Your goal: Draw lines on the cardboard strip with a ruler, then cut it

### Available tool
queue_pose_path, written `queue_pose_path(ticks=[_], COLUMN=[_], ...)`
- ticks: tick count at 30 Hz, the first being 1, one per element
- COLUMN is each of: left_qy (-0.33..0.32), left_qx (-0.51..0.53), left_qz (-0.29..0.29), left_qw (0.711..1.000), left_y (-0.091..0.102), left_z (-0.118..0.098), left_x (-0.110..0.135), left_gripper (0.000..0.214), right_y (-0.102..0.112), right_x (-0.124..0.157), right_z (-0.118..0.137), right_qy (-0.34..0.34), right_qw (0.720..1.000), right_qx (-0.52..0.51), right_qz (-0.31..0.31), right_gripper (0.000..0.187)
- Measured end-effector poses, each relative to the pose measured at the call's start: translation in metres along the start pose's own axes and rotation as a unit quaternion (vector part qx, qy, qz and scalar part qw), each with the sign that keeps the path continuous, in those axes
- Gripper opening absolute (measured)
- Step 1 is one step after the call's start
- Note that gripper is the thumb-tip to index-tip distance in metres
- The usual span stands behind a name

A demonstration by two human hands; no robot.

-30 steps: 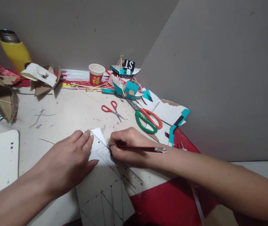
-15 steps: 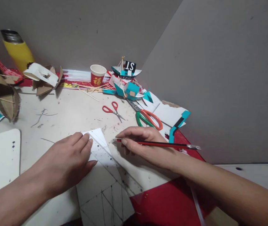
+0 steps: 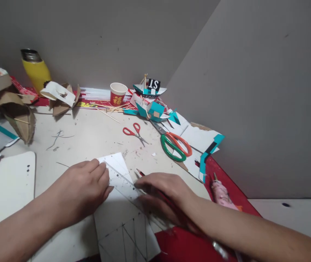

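Note:
My left hand [image 3: 86,185] presses the upper end of a clear plastic ruler [image 3: 125,183] down with bent fingers held close together. Under the ruler is a white card [image 3: 110,214], its lower part marked with several dark straight lines. In my right hand [image 3: 168,189] is a red and black pencil [image 3: 139,172]. Its tip points up and left past my fingers, and its metal-capped end shows below my wrist. The right hand is over the ruler's lower half, smeared by motion, so I cannot tell whether its fingers touch the ruler.
Small red scissors [image 3: 135,134] and large green-and-orange scissors [image 3: 175,145] lie beyond my hands. Paper boats [image 3: 154,109], a red paper cup [image 3: 118,95], thin sticks [image 3: 114,108], cardboard pieces [image 3: 24,116] and a yellow bottle [image 3: 36,74] line the back. A pink glue gun [image 3: 222,193] lies at right.
My right hand has moved down and over the ruler with the pencil, which now slopes more steeply. My left hand still presses the ruler. The view has shifted, revealing the pink glue gun.

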State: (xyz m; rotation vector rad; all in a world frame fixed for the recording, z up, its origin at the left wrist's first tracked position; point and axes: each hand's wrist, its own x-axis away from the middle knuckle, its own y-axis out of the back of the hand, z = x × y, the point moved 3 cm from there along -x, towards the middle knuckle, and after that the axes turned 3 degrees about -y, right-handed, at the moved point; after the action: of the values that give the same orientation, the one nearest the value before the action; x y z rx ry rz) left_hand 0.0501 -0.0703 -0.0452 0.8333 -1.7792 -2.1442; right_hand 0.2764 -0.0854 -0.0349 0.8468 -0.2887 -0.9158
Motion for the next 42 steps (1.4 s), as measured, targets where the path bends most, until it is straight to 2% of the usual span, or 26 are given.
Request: queue_pose_path(ticks=[2, 4, 6, 9, 11, 15, 19, 22, 26, 30, 34, 37, 39, 42], left_qy=[-0.003, -0.005, 0.001, 0.029, 0.077, 0.22, 0.314, 0.334, 0.339, 0.344, 0.358, 0.39, 0.419, 0.438], left_qx=[-0.005, -0.008, 0.002, 0.074, 0.138, 0.211, 0.266, 0.309, 0.322, 0.338, 0.36, 0.393, 0.423, 0.471], left_qz=[-0.004, -0.009, -0.013, -0.014, -0.031, -0.072, -0.069, -0.051, -0.048, -0.054, -0.092, -0.138, -0.16, -0.182], left_qw=[1.0, 1.0, 1.0, 0.997, 0.987, 0.95, 0.909, 0.889, 0.883, 0.874, 0.857, 0.821, 0.787, 0.744], left_y=[0.0, 0.0, 0.001, 0.003, 0.005, 0.008, 0.007, 0.007, 0.007, 0.006, 0.005, 0.007, 0.009, 0.012], left_z=[0.0, 0.001, 0.002, 0.009, 0.017, 0.036, 0.048, 0.05, 0.051, 0.053, 0.056, 0.057, 0.057, 0.057], left_x=[0.0, 0.0, 0.0, 0.002, 0.003, 0.006, 0.008, 0.008, 0.008, 0.009, 0.01, 0.01, 0.01, 0.01], left_gripper=[0.024, 0.026, 0.029, 0.029, 0.029, 0.028, 0.029, 0.031, 0.031, 0.03, 0.026, 0.026, 0.027, 0.028], right_y=[-0.005, -0.009, -0.01, -0.011, -0.011, -0.01, -0.003, 0.002, 0.004, 0.003, 0.015, 0.029, 0.035, 0.036], right_x=[0.006, 0.01, 0.013, 0.015, 0.016, 0.016, 0.018, 0.021, 0.025, 0.024, 0.018, 0.01, 0.005, -0.004], right_z=[0.005, 0.008, 0.01, 0.013, 0.013, 0.014, 0.016, 0.017, 0.017, 0.008, 0.003, 0.006, 0.007, 0.011], right_qy=[0.021, 0.004, -0.016, -0.032, -0.042, -0.053, -0.064, -0.068, -0.033, -0.021, -0.039, -0.092, -0.169, -0.259], right_qw=[0.998, 0.993, 0.989, 0.988, 0.987, 0.985, 0.98, 0.974, 0.963, 0.953, 0.977, 0.991, 0.984, 0.951], right_qx=[0.066, 0.115, 0.139, 0.14, 0.139, 0.143, 0.158, 0.18, 0.238, 0.278, 0.201, 0.091, 0.0, -0.155], right_qz=[0.008, 0.027, 0.042, 0.058, 0.069, 0.084, 0.103, 0.122, 0.122, 0.114, 0.062, -0.013, -0.049, -0.069], right_gripper=[0.022, 0.023, 0.022, 0.022, 0.023, 0.027, 0.036, 0.047, 0.07, 0.063, 0.04, 0.021, 0.012, 0.012])
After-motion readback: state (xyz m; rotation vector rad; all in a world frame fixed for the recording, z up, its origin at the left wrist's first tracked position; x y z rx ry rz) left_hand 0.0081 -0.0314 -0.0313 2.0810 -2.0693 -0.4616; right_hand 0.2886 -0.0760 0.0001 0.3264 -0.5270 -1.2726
